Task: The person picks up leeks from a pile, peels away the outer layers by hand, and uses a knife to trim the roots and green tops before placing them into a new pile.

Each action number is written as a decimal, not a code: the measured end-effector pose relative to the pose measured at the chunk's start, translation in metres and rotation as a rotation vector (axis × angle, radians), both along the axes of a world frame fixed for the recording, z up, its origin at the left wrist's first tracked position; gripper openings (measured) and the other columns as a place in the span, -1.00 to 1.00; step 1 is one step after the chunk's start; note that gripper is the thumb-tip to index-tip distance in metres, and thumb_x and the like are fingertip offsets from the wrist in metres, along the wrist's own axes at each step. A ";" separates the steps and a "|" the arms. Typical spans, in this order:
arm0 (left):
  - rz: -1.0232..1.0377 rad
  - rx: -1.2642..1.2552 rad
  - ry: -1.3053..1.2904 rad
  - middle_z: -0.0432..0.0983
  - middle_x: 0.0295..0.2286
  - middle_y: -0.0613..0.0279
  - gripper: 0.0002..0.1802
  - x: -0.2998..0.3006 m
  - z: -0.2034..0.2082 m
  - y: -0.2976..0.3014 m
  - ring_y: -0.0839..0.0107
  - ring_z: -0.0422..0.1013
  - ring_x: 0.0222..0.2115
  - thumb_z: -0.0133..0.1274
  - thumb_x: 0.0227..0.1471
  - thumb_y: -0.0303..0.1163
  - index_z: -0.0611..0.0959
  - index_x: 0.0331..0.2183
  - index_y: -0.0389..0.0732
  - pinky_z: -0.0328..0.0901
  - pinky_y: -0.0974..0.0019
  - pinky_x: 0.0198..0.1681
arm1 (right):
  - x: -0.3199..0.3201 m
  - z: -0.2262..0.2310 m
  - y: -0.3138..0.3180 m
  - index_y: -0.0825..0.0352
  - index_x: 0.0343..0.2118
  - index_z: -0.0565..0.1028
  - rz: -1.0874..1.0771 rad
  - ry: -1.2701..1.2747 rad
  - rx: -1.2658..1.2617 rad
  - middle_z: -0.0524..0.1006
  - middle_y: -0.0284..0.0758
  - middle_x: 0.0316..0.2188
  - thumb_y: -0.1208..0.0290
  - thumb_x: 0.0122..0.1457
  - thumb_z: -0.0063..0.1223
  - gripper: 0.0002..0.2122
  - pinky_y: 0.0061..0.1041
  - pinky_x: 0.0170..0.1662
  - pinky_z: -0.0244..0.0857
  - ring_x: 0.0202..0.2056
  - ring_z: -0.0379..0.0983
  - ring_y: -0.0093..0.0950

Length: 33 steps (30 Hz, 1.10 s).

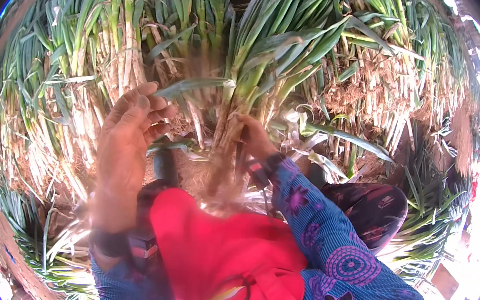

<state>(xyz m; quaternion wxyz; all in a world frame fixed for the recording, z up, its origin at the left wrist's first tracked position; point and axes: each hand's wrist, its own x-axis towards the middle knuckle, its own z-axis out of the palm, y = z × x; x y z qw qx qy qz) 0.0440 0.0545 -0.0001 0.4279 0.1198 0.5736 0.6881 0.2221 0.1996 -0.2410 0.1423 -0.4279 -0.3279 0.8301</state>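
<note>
My right hand is closed on the pale lower stalks of a few long green onions, held upright in front of me. Their leaves fan out above, and the root end below is blurred. To the left, my left hand is raised, with its fingers loosely curled and apart. Close to its fingertips lies the end of a bent green leaf, which reaches across from the held onions. No grip on that leaf can be made out.
Dense rows of green onions stand at the left and the far right, roots down. More onions lie beside my right knee. Loose leaves and peelings litter the ground. A red apron covers my lap.
</note>
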 end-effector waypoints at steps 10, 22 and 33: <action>-0.029 0.021 0.058 0.53 -0.37 0.30 -0.76 0.009 -0.007 0.006 0.46 0.48 -0.35 -0.01 0.12 -0.35 0.54 -0.16 -0.19 0.29 0.37 -0.29 | 0.101 0.110 0.025 0.20 -0.15 0.36 -0.170 0.026 -0.257 0.41 -0.39 -0.51 0.12 0.22 -0.04 -0.73 -0.67 -0.61 0.32 -0.59 0.34 -0.62; -0.914 -0.016 -0.192 0.38 -0.08 0.08 -0.27 0.203 -0.074 0.085 0.25 0.35 -0.12 0.04 0.03 0.11 0.33 0.07 -0.19 0.26 0.17 -0.10 | 0.310 0.288 -0.077 0.28 -0.13 0.30 -0.005 -0.183 -0.034 0.36 -0.40 -0.45 -0.01 0.22 -0.13 -0.59 -0.68 -0.59 0.21 -0.61 0.24 -0.67; -0.738 0.247 -0.424 0.49 -0.34 0.26 -0.56 0.335 -0.010 0.113 0.36 0.38 -0.32 0.19 -0.04 -0.20 0.50 -0.14 -0.19 0.37 0.17 -0.24 | 0.383 0.311 -0.134 0.29 -0.05 0.29 -0.103 -0.314 0.416 0.35 -0.39 -0.54 0.02 0.23 -0.14 -0.57 -0.67 -0.59 0.17 -0.64 0.24 -0.66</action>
